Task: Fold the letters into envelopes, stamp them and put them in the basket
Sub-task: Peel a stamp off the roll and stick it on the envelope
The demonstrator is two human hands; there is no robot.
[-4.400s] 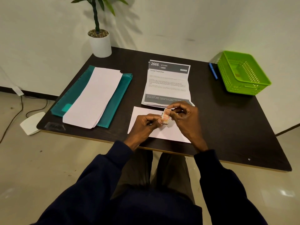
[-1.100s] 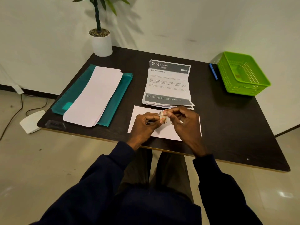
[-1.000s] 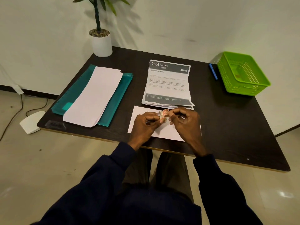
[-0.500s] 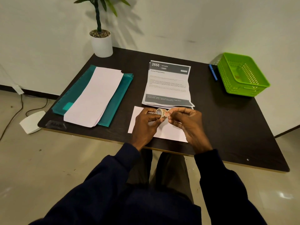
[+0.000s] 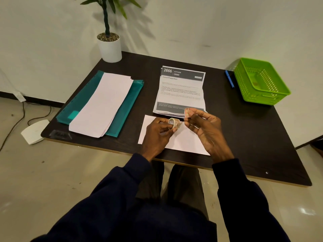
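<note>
Head view: left hand (image 5: 157, 135) grips the stamp roll (image 5: 173, 123) in curled fingers; right hand (image 5: 208, 130) pinches a stamp (image 5: 187, 112) just beside it. Envelope (image 5: 185, 143) lies beneath the fingers on the table (image 5: 244, 137).

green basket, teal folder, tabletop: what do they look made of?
Bright green lattice basket: looks like moulded plastic, slightly glossy, with uniform colour and regular cut-out holes in its walls.
Teal translucent folder: probably thin flexible plastic, glossy, with punched holes along one edge.
Dark rectangular tabletop: likely wood-grain laminate on board, matte, with a faint grain and a paler front edge.
</note>
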